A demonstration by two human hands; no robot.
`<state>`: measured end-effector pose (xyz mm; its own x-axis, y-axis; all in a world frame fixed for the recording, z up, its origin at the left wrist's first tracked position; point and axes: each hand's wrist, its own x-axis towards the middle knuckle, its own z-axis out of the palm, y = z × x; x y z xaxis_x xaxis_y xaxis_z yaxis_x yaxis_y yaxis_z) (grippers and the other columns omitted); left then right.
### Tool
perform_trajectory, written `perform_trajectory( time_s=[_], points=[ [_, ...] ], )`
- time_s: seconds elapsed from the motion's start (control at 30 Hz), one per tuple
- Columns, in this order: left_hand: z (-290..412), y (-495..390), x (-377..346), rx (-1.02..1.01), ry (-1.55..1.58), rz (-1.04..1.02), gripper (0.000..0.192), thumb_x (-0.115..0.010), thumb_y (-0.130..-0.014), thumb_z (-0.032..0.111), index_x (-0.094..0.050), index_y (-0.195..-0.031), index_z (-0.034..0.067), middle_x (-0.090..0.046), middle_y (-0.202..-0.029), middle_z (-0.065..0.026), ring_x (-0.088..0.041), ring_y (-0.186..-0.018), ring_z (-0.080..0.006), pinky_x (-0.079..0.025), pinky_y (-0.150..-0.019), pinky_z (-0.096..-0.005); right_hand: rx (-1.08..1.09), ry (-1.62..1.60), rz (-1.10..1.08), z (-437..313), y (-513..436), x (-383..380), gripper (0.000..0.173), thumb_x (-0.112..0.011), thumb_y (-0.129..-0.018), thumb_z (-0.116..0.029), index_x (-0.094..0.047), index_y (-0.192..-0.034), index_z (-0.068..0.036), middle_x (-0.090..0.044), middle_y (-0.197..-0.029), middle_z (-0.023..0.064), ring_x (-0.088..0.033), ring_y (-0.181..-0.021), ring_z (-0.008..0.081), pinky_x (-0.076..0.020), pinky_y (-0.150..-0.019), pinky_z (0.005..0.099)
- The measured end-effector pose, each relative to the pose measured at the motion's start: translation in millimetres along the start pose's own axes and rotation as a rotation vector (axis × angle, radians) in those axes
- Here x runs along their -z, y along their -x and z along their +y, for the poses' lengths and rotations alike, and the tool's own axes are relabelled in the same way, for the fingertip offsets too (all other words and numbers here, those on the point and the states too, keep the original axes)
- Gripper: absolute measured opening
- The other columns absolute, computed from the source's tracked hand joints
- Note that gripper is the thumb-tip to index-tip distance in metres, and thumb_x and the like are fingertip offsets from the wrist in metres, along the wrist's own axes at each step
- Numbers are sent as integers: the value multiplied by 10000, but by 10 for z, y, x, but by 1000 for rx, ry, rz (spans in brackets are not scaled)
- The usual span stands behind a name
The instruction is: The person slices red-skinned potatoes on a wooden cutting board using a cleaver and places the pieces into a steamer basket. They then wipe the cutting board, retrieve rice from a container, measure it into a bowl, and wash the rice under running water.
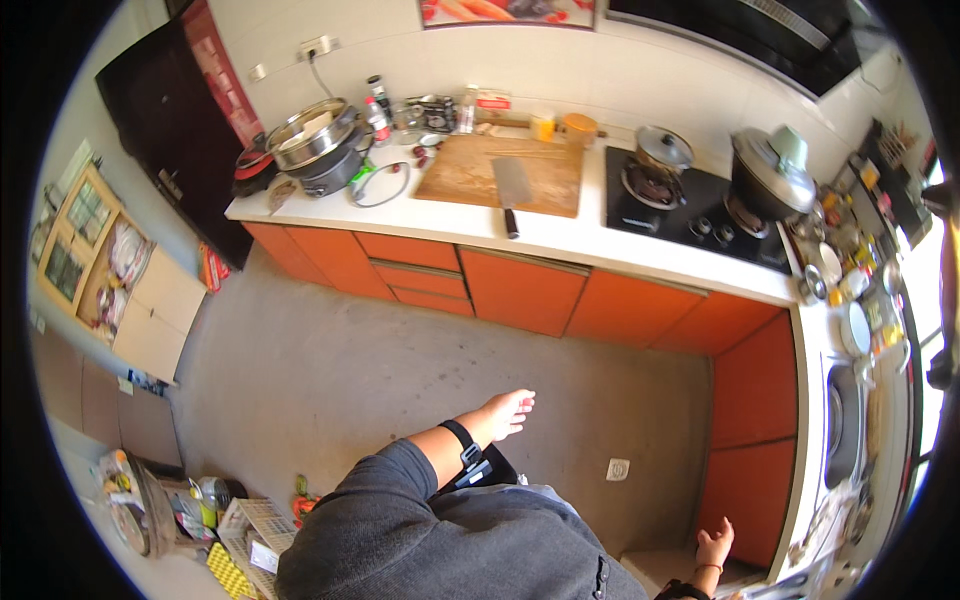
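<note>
My left hand [510, 414] hangs in front of my body above the grey floor [322, 360], with a black strap around the wrist. Its fingers are loosely curled and slightly apart, with nothing in them. At the lower right, my right hand [716, 541] is beside the orange cabinet under the sink counter, fingers apart and holding nothing. Ahead, on the white counter, a cleaver [511, 191] lies on a wooden cutting board [450, 169], its black handle reaching past the board's front edge. Neither hand touches anything on the counter.
Right of the board, a gas cooktop [626, 210] bears a lidded pot [664, 146] and a large lidded wok [772, 176]. A steel steamer pot [311, 139] stands at the counter's left. The sink [844, 435] is at right. A plastic rack [259, 517] stands lower left.
</note>
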<state>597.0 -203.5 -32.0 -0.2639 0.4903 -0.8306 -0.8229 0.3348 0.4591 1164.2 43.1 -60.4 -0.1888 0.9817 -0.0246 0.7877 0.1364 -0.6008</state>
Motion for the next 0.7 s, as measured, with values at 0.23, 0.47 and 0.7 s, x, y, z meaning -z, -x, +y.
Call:
perform_trajectory(
  time_s=[0.23, 0.47, 0.7],
  points=[
    [696, 143, 1318, -104, 108, 83, 540, -653, -831, 428, -556, -1231, 77, -474, -1365, -91, -285, -1378, -312, -258, -1096, -473, 456, 111, -327, -2662, -715, -1457, 717, -628, -662, 68, -443, -1345, -44, -320, -1422, 185, -342, -1356, 336, -406, -1064, 406],
    [1347, 377, 3492, -296, 339, 296, 485, -633, -839, 400, -571, -1235, 126, -496, -1366, -64, -413, -1275, -246, -331, -1041, -452, 855, 164, -525, -4977, -956, -3407, 585, -736, -744, -143, -521, -1277, -34, -493, -1335, 184, -440, -1282, 336, -395, -1055, 415],
    [1723, 698, 4834, -300, 491, 529, 453, -620, -853, 357, -543, -1240, 135, -479, -1354, -55, -412, -1259, -288, -337, -996, -474, 666, 95, -467, -7012, -1002, -4562, 692, -738, -713, -205, -459, -1325, -42, -471, -1321, 209, -444, -1234, 378, -392, -1045, 434]
  ],
)
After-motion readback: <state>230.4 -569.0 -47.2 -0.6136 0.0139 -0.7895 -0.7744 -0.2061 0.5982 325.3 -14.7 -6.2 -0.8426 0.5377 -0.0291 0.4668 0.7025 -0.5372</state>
